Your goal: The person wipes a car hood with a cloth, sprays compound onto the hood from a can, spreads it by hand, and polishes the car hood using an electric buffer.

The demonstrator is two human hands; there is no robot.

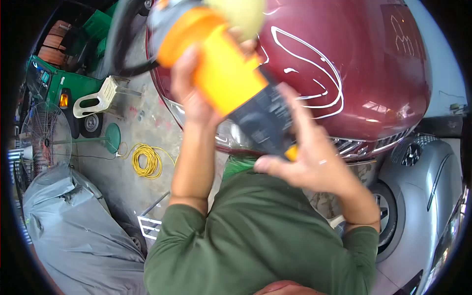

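Observation:
Across the upper middle of the head view, blurred by motion, is an orange and black cordless polisher. A pale yellow round pad shows at its far end, and a dark looped handle seems to extend from it on the left. My left hand is closed around the orange body. At the near end, my right hand clasps the black battery-like block, with the thumb below and fingers along its side. Behind the tool lies a glossy maroon car hood with white streaks on it.
A silver car stands at the right. On the left are a cream plastic chair, a coiled yellow cord on the floor, a stand fan, a green vehicle and a grey-covered vehicle.

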